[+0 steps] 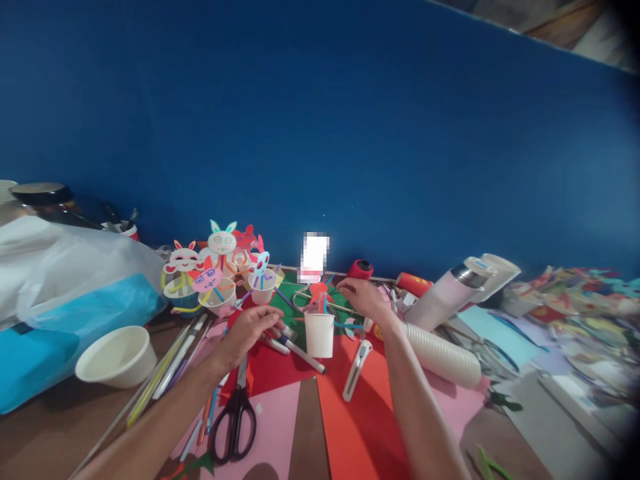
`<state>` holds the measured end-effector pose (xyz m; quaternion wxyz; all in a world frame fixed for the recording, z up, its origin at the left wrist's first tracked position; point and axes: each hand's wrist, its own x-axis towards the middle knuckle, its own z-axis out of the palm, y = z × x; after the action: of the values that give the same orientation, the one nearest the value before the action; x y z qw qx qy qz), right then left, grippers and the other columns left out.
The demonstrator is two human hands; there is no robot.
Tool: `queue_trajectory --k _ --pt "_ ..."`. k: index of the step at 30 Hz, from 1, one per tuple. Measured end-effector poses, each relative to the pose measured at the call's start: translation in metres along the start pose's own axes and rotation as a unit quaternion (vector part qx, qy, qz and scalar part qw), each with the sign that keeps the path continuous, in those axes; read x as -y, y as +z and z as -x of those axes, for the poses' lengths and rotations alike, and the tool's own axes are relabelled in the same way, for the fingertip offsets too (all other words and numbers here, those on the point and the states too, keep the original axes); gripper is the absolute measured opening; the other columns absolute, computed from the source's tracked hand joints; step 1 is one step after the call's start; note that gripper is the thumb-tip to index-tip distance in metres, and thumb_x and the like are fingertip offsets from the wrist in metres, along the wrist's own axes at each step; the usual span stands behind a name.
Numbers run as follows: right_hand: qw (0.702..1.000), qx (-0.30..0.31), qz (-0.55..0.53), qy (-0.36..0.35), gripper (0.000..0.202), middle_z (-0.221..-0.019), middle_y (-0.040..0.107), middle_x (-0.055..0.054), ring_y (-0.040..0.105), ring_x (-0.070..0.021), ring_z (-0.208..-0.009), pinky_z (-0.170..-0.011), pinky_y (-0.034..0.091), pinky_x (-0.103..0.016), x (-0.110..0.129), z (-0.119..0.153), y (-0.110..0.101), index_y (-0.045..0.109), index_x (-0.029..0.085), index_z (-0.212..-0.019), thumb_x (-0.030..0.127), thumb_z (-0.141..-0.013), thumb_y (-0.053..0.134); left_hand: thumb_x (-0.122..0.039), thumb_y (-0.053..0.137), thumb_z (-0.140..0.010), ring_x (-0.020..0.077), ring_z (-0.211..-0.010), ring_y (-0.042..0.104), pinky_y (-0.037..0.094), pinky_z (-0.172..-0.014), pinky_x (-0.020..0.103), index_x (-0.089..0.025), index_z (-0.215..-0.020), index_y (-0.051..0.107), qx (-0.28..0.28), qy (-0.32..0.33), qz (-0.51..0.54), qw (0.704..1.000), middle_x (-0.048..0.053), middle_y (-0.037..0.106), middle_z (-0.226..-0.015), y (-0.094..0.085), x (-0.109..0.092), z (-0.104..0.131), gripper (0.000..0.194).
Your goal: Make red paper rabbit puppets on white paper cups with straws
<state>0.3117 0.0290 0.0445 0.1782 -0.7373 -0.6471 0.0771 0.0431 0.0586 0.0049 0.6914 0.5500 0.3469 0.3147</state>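
Observation:
A white paper cup (319, 335) stands upright between my hands, with a red paper figure (319, 293) and coloured sticks rising from it. My left hand (254, 331) hovers to the left of the cup, near some markers (306, 353); its fingers are bent close together, and whether they hold anything is too small to tell. To the right and behind the cup, my right hand (364, 298) has its fingers curled near thin sticks on the green sheet; its fingertips are too small to read. Black-handled scissors (235, 420) and a white cutter (357, 371) lie nearer me.
Cups with paper animal figures (220, 293) stand at the back left. A white bowl (117, 357) is at left. At right are a stack of cups (443, 353), a bottle (443, 297) and piled crafts. Red and pink paper covers the front.

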Motion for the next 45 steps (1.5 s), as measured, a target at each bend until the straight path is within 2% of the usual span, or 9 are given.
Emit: queue_trajectory --k 4,7,10,16,22,29,34,39,45 --pt "0.997 0.055 -0.053 -0.022 0.022 -0.090 0.065 0.000 0.058 -0.0141 -0.077 -0.064 0.038 -0.021 -0.010 -0.007 0.012 0.062 0.023 -0.092 0.025 -0.080 0.044 -0.037 0.054 -0.073 0.0152 -0.063 0.059 0.043 -0.055 0.024 -0.015 -0.086 0.060 -0.012 0.016 -0.030 0.999 0.006 0.065 -0.078 0.000 -0.009 0.001 0.026" --pt "0.995 0.068 -0.070 -0.012 0.023 -0.085 0.065 0.000 0.057 -0.0132 -0.072 -0.063 0.039 -0.021 -0.014 -0.011 0.022 0.062 0.022 -0.091 0.023 -0.078 0.044 -0.038 0.053 -0.073 0.0149 -0.062 0.059 0.044 -0.057 0.025 -0.015 -0.084 0.061 -0.019 0.040 -0.040 0.998 0.005 0.065 -0.075 0.005 -0.018 -0.003 0.027" --pt "0.993 0.071 -0.092 -0.009 0.024 -0.080 0.064 0.000 0.056 -0.0130 -0.069 -0.061 0.039 -0.021 -0.016 -0.013 0.032 0.062 0.020 -0.090 0.023 -0.077 0.043 -0.037 0.054 -0.071 0.0152 -0.062 0.058 0.042 -0.051 0.023 -0.014 -0.083 0.061 0.001 0.044 -0.054 0.998 0.005 0.064 -0.074 0.015 -0.024 -0.015 0.026" --pt "0.989 0.057 -0.135 -0.017 0.023 -0.075 0.062 0.000 0.053 -0.0125 -0.065 -0.058 0.039 -0.021 -0.019 -0.018 0.046 0.063 0.018 -0.089 0.022 -0.072 0.048 -0.032 0.054 -0.068 0.0155 -0.063 0.057 0.040 -0.048 0.022 -0.015 -0.085 0.061 -0.007 0.054 -0.134 0.990 0.004 0.064 -0.072 0.038 -0.011 -0.052 0.025" --pt "0.989 0.049 -0.137 -0.011 0.020 -0.069 0.061 0.001 0.051 -0.0114 -0.061 -0.055 0.038 -0.020 -0.019 -0.019 0.052 0.064 0.017 -0.083 0.020 -0.069 0.050 -0.030 0.055 -0.066 0.0146 -0.057 0.053 0.036 -0.052 0.022 -0.014 -0.069 0.066 0.023 0.081 -0.170 0.982 0.001 0.062 -0.058 0.047 -0.006 -0.072 0.019" --pt "0.988 0.046 -0.149 -0.016 0.025 -0.072 0.062 0.000 0.051 -0.0104 -0.060 -0.052 0.036 -0.019 -0.021 -0.018 0.040 0.063 0.016 -0.086 0.016 -0.073 0.041 -0.032 0.056 -0.065 0.0121 -0.047 0.048 0.030 -0.044 0.021 -0.014 -0.064 0.067 0.035 0.065 -0.185 0.980 0.000 0.059 -0.049 0.052 -0.003 -0.084 0.021" --pt "0.991 0.024 -0.129 0.009 0.027 -0.079 0.064 -0.001 0.056 -0.0126 -0.069 -0.061 0.039 -0.021 -0.020 -0.015 0.023 0.063 0.017 -0.087 0.018 -0.076 0.039 -0.031 0.059 -0.062 0.0108 -0.044 0.045 0.027 -0.042 0.021 -0.012 -0.065 0.068 0.045 0.055 -0.182 0.981 0.000 0.058 -0.049 0.057 -0.002 -0.087 0.021" --pt "0.989 0.016 -0.147 -0.017 0.026 -0.084 0.064 -0.001 0.057 -0.0129 -0.073 -0.064 0.040 -0.022 -0.022 -0.014 0.019 0.060 0.018 -0.090 0.015 -0.073 0.041 -0.029 0.060 -0.062 0.0109 -0.044 0.045 0.030 -0.045 0.022 -0.012 -0.059 0.066 0.058 0.056 -0.159 0.984 0.000 0.056 -0.046 0.063 -0.006 -0.084 0.018" --pt "0.990 -0.050 -0.124 -0.038 0.018 -0.075 0.062 0.001 0.055 -0.0132 -0.067 -0.060 0.037 -0.022 -0.018 -0.010 0.010 0.059 0.019 -0.085 0.023 -0.074 0.047 -0.024 0.060 -0.061 0.0113 -0.047 0.048 0.033 -0.048 0.022 -0.012 -0.061 0.065 0.038 0.052 -0.108 0.992 0.000 0.058 -0.050 0.063 -0.011 -0.078 0.013"
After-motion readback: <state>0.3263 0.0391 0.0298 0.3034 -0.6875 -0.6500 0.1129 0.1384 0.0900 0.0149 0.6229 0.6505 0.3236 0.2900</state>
